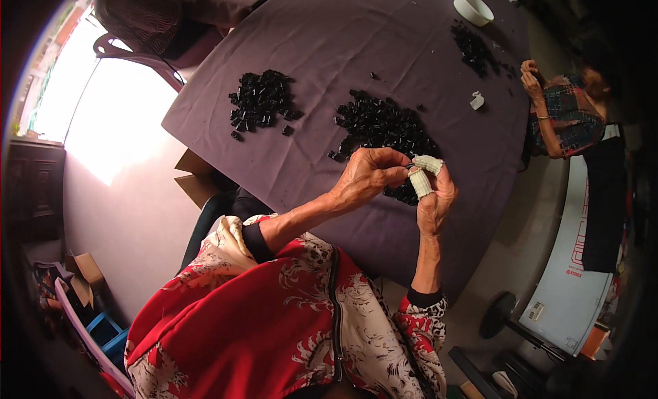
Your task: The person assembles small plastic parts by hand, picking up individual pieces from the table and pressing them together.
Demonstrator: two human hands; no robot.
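Over the near side of a dark-cloth table, my left hand (370, 174) meets my right hand (436, 197). Cream ribbed fabric covers (421, 182) sit on the thumb and a finger of my right hand. A small black piece (410, 165) shows between the fingertips of both hands, which are closed on it; its exact kind is too small to make out. Right behind and under the hands spreads a heap of small glossy black pieces (384, 121), partly hidden by my fingers. Another pile of black pieces (262, 101) lies farther left.
At the far right stand a white bowl (473, 8) and more black pieces (473, 49). A small white scrap (477, 100) lies on the tablecloth (301, 159). Another person (565, 111) sits at the right edge, hands raised. A chair (140, 53) stands at the far left.
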